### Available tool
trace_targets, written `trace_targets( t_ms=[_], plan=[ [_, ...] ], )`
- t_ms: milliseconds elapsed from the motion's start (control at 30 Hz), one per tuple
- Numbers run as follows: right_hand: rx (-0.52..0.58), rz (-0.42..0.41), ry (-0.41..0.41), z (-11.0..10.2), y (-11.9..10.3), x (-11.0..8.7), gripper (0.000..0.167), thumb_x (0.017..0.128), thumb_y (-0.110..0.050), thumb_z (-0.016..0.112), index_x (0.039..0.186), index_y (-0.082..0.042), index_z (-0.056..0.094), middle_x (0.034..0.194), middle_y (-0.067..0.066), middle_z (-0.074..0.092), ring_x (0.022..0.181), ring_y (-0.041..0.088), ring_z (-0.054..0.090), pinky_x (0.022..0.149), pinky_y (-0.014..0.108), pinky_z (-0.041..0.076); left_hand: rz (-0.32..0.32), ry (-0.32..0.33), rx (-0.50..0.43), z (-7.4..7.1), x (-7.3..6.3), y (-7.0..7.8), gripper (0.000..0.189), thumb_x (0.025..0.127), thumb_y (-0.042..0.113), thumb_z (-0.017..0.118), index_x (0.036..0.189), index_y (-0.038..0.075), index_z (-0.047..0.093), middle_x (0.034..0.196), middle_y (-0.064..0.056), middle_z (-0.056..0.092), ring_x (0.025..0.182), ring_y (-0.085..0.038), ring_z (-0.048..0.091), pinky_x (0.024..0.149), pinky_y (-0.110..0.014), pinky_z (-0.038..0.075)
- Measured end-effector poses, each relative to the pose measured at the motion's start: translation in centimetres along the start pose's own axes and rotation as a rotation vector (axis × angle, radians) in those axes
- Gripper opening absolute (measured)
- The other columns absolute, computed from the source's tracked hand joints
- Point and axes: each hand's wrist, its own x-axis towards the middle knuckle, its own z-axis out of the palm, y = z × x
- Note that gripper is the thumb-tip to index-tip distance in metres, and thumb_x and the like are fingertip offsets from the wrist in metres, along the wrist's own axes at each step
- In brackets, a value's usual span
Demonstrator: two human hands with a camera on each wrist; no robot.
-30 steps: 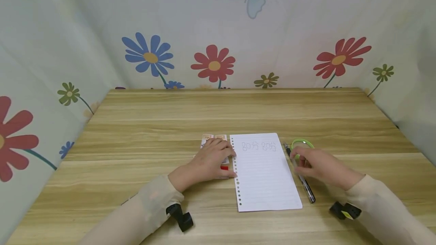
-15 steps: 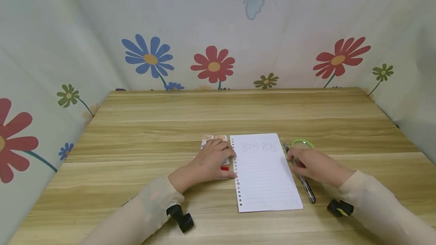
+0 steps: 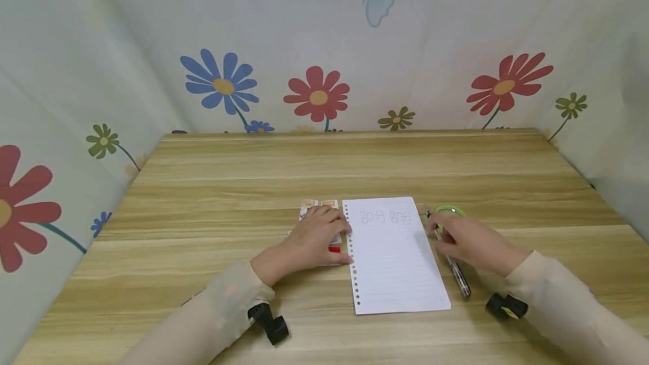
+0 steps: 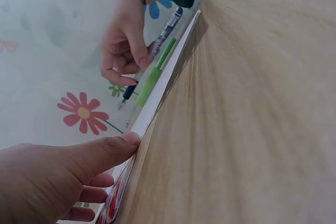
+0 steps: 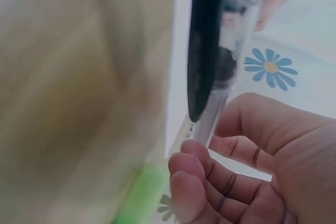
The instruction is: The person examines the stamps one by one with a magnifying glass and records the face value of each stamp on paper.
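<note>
My right hand (image 3: pixel 474 244) pinches a clear ballpoint pen (image 3: pixel 460 277) with a black clip, just off the paper's right edge. In the left wrist view the pen (image 4: pixel 167 32) slants with its tip low, raised off the tabletop. From the right wrist, the thumb and fingertips close on its barrel (image 5: pixel 210 114). A lined, hole-punched sheet (image 3: pixel 400 269) lies flat, with handwriting along its top. My left hand (image 3: pixel 306 241) rests with fingers spread over several stamps (image 3: pixel 329 204), its thumb and fingertips on the sheet's punched edge. The hand partly covers the stamps.
Partly behind the right hand lies a green-rimmed magnifying glass (image 3: pixel 448 208) on the wooden table (image 3: pixel 243 179). Something red (image 3: pixel 334 249) shows under the left hand. A flower-print cloth (image 3: pixel 436 32) hangs behind the table and along its sides.
My right hand has moved slightly left onto the pen and pinched it; the pen has lifted and shifted a little. The left hand and the sheet have stayed in place.
</note>
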Motion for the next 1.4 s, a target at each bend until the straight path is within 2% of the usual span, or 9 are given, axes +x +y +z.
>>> trace_targets(
  t_ms=[167,333,467,733,1000,1200,1400],
  plan=[
    [0.026,-0.029,0.031,-1.1,-0.5,0.0,0.027,0.084,0.000,0.062,0.110,-0.005,0.056,0.062,-0.008,0.044,0.052,0.004,0.038,0.046,0.022,0.037,-0.002,-0.006,0.003,-0.1,0.0,0.0,0.053,0.074,0.053,0.074,0.109,0.013,0.066,0.110,0.001,0.057,0.109,-0.021,0.048,0.102,-0.039,0.031],
    [0.018,-0.070,0.130,-2.1,-1.2,0.0,0.018,0.085,0.001,0.059,0.101,-0.007,0.063,0.062,-0.009,0.042,0.054,0.003,0.037,0.047,0.021,0.035,-0.003,-0.008,0.001,-0.1,0.0,0.0,0.054,0.073,0.053,0.074,0.109,0.013,0.065,0.110,0.000,0.057,0.109,-0.021,0.048,0.102,-0.039,0.030],
    [0.030,-0.083,0.189,-3.0,-1.9,-0.1,0.014,0.085,0.000,0.058,0.094,-0.009,0.063,0.064,-0.009,0.044,0.056,0.004,0.039,0.048,0.021,0.036,-0.004,-0.006,-0.001,0.0,0.0,-0.1,0.054,0.073,0.053,0.074,0.109,0.013,0.065,0.111,0.000,0.057,0.110,-0.021,0.047,0.102,-0.039,0.030],
    [0.009,-0.110,0.269,-4.3,-3.0,-0.1,0.013,0.085,-0.002,0.065,0.095,-0.011,0.062,0.072,-0.010,0.055,0.064,0.006,0.049,0.054,0.022,0.045,0.000,-0.001,-0.006,0.0,-0.1,0.0,0.054,0.073,0.052,0.074,0.109,0.013,0.065,0.111,0.000,0.057,0.110,-0.022,0.048,0.102,-0.040,0.030],
    [-0.019,-0.154,0.307,-5.0,-3.6,-0.3,0.018,0.083,0.001,0.061,0.099,-0.010,0.063,0.082,-0.007,0.064,0.069,0.004,0.054,0.056,0.022,0.047,0.004,0.002,-0.003,0.1,-0.1,0.0,0.053,0.074,0.052,0.074,0.109,0.013,0.065,0.111,0.000,0.057,0.110,-0.022,0.048,0.102,-0.040,0.030],
    [-0.047,-0.139,0.297,-5.1,-4.0,-0.4,0.021,0.082,0.000,0.066,0.100,-0.011,0.062,0.084,-0.006,0.065,0.072,0.005,0.057,0.057,0.023,0.048,0.001,-0.006,0.001,0.1,-0.1,0.0,0.053,0.074,0.053,0.074,0.109,0.014,0.065,0.111,0.000,0.057,0.110,-0.021,0.047,0.103,-0.039,0.030],
    [-0.077,-0.147,0.325,-5.0,-4.0,-0.4,0.023,0.081,-0.001,0.071,0.099,-0.011,0.062,0.083,-0.007,0.065,0.072,0.005,0.059,0.055,0.023,0.046,0.007,0.009,0.003,0.0,-0.1,0.0,0.053,0.073,0.052,0.074,0.108,0.013,0.065,0.110,0.000,0.057,0.110,-0.021,0.048,0.101,-0.040,0.031]
  ],
)
